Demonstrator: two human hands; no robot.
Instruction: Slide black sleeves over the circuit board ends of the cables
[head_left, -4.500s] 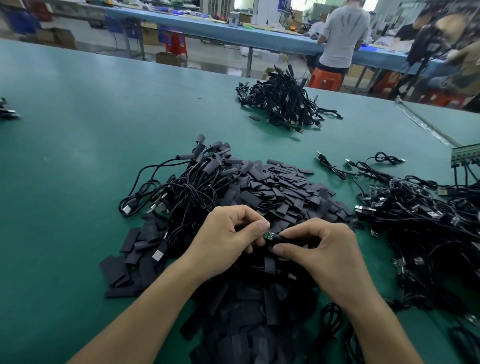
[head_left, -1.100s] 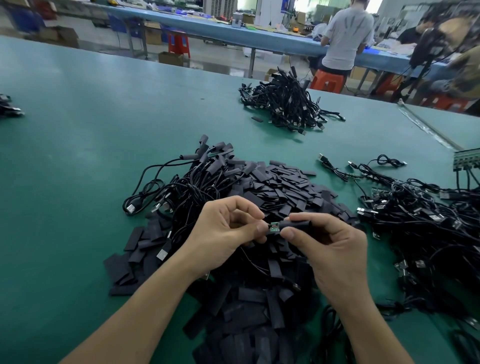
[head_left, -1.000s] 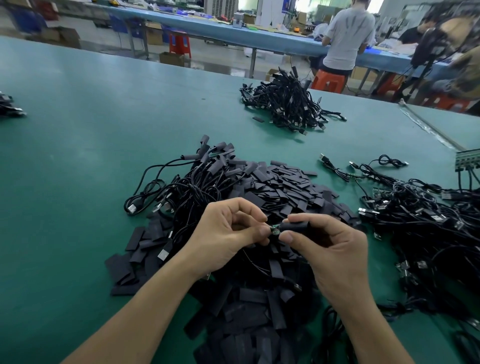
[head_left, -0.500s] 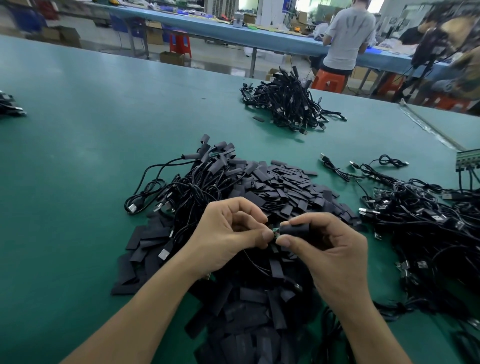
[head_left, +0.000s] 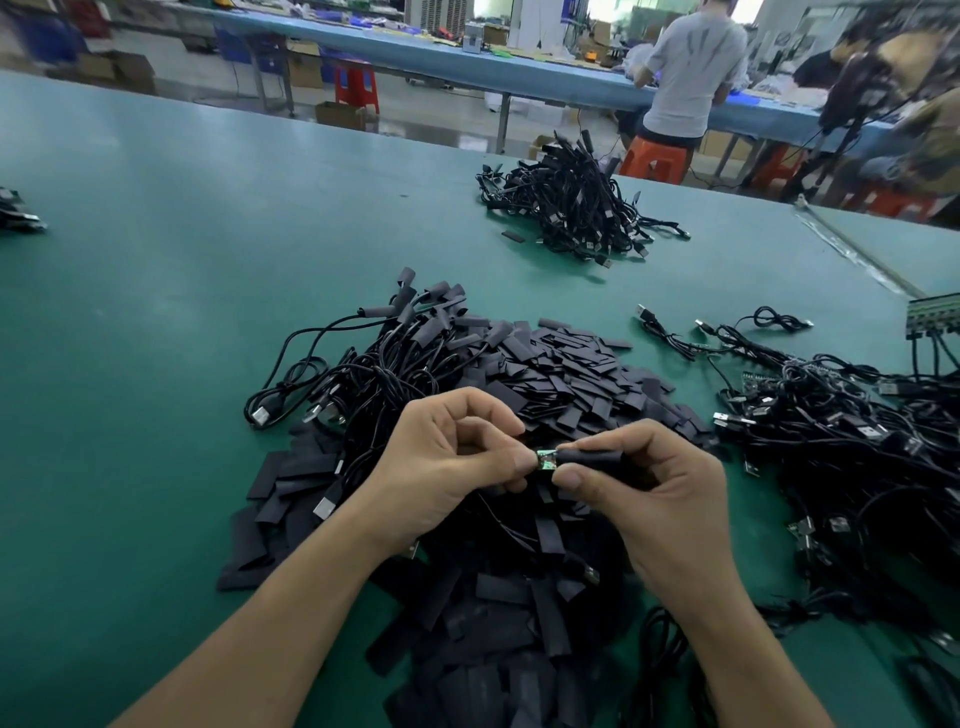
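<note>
Change since earlier: both hands have stayed over the same spot for the past second, pinching the same two pieces; only a short bit of green shows between them.
Left hand: the left hand (head_left: 447, 462) pinches the free end of the small green circuit board (head_left: 545, 460) between thumb and forefinger, other fingers curled.
Right hand: the right hand (head_left: 654, 499) pinches the black sleeve (head_left: 592, 458) between thumb and forefinger, its mouth at the board's edge.
Where the work is: held just above the heap of loose sleeves (head_left: 571, 374) on the green table (head_left: 156, 312).
Step in hand: sleeve appears partly over the board, not yet covering it.
Doing it well: keep the board in line with the sleeve's opening, squeeze the sleeve lightly so its mouth stays round, and push straight, shifting the left pinch back as the sleeve advances.
Nearby: bare cables (head_left: 857, 441) lie to the right; a bundled pile (head_left: 576, 208) sits farther back.
</note>
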